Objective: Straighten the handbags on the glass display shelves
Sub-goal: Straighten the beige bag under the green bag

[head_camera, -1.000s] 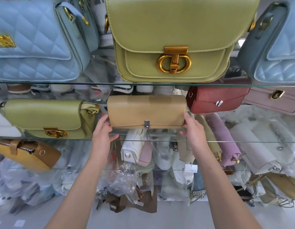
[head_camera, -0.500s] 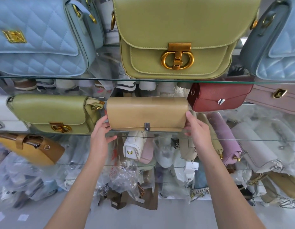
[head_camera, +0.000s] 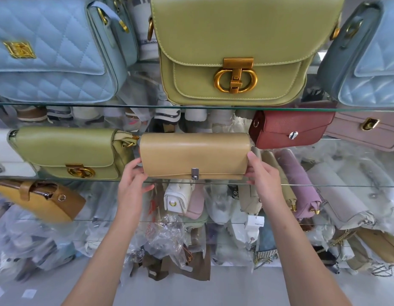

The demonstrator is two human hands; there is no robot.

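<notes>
A tan flap handbag (head_camera: 195,154) with a small silver clasp stands level on the middle glass shelf (head_camera: 324,185). My left hand (head_camera: 134,180) grips its left end and my right hand (head_camera: 261,176) grips its right end. To its left sits a green handbag (head_camera: 63,149) with a gold clasp, almost touching. A red handbag (head_camera: 289,129) stands to its right, further back. On the top glass shelf (head_camera: 59,104) a large green handbag (head_camera: 236,40) stands between two quilted light-blue handbags (head_camera: 52,51).
A pink handbag (head_camera: 368,131) is at the right of the middle shelf. Below, a mustard handbag (head_camera: 43,202), a white bag (head_camera: 177,195), a lilac bag (head_camera: 300,184) and several plastic-wrapped bags crowd the lower shelves. Plastic and brown paper lie on the floor.
The tan handbag stays between both hands, and its lower edge has come level on the shelf. The view has shifted slightly, so the shelves sit a little lower and further right.
</notes>
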